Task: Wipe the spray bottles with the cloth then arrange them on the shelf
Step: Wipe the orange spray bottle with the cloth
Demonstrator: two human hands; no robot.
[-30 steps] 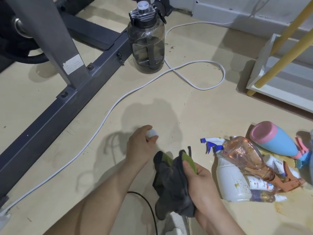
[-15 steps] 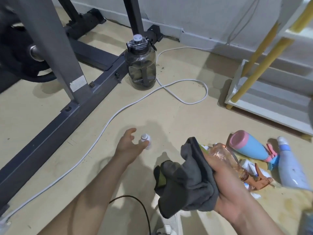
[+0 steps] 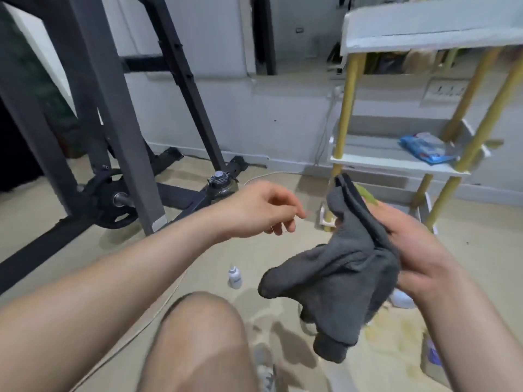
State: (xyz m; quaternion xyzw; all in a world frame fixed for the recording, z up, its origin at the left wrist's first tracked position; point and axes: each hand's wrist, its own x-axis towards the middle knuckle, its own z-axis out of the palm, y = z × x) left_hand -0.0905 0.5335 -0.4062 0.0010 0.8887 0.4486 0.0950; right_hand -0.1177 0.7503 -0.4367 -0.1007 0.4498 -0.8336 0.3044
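My right hand [image 3: 418, 250] grips a grey cloth [image 3: 334, 281] with a green edge, held up at the right in front of me. My left hand [image 3: 263, 210] hovers at the centre, raised off the floor, fingers loosely curled and holding nothing. A small white bottle [image 3: 235, 277] stands upright on the floor below my left hand. Another white bottle [image 3: 402, 299] peeks out on the floor behind the cloth; the other spray bottles are hidden. The white shelf [image 3: 396, 162] with yellow posts stands at the right.
A blue packet [image 3: 427, 148] lies on the shelf's middle tier. A grey gym rack [image 3: 119, 131] with a weight plate [image 3: 113, 199] fills the left. A dark water jug [image 3: 220, 186] stands behind my left hand. My bare knee [image 3: 198, 343] is at the bottom centre.
The view has swung up from the floor to the shelf. My left hand let go of the small white bottle and rose. My right hand lifted the cloth higher.
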